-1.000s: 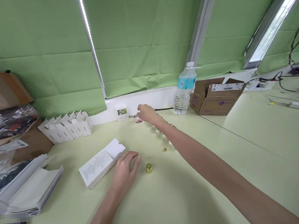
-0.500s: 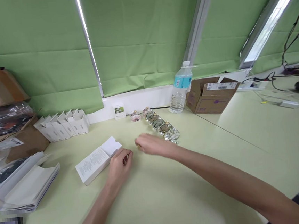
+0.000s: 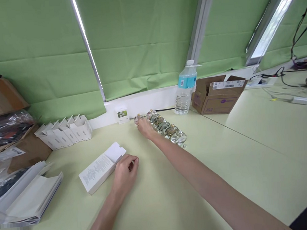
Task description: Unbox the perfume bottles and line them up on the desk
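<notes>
Room: green roller blinds (image 3: 34,43) fill the background, with a lit LED strip (image 3: 86,45) along one edge and a white sill (image 3: 139,103) beneath them.

Desk: pale green, the desk (image 3: 244,164) carries everything you are working among.

Right hand: your right hand (image 3: 145,127) reaches across to the far end of the row. Its grip is narrow, the fingers curled at a small round glass bottle (image 3: 137,119), though your hand hides too much to show whether it holds it.

Row: glass bottles (image 3: 165,127) with gold-coloured collars lie in a slanting line just beside your right wrist (any closing of the grip here calls for care, since the bottles sit touching one another).

Left hand: your left hand (image 3: 125,174) rests on the desk, its grip narrow and loosely curled, just against the edge of an open white carton (image 3: 96,170) printed with small text. Nothing shows in it, but you cannot tell for certain from this view.

Around you: white cartons (image 3: 63,131) stand side by side with flaps raised, near a small picture box (image 3: 122,115). Farther along are a water bottle (image 3: 185,89) and a cardboard box (image 3: 219,96). To the left lie a plastic bag (image 3: 5,129) and flattened white packaging (image 3: 26,196).
</notes>
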`<state>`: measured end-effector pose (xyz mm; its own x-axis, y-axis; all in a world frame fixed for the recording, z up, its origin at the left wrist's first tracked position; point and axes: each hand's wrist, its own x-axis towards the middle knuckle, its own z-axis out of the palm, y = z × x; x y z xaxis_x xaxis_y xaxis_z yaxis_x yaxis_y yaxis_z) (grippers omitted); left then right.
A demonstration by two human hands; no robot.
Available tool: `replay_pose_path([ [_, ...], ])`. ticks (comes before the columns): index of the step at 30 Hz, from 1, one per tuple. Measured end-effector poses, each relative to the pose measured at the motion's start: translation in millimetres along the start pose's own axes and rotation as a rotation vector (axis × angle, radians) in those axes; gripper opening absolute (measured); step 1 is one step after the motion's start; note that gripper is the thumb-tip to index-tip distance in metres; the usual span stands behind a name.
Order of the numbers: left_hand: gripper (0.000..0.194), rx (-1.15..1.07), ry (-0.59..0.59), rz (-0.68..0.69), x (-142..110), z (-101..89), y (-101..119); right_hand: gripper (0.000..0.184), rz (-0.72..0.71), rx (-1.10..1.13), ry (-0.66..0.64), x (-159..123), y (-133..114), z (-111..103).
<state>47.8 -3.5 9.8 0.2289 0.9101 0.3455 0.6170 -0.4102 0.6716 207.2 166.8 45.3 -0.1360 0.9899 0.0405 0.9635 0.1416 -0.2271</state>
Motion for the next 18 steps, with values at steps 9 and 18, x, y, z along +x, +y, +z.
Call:
replay_pose_path([
  [9, 0.028, 0.027, -0.020, -0.010, 0, -1.3, 1, 0.039, 0.059, 0.048, 0.138, 3, 0, 10],
  [18, 0.026, 0.043, -0.019, -0.014, -1, -1.2, 0, 0.030, 0.010, 0.057, 0.188, -21, -4, -16],
])
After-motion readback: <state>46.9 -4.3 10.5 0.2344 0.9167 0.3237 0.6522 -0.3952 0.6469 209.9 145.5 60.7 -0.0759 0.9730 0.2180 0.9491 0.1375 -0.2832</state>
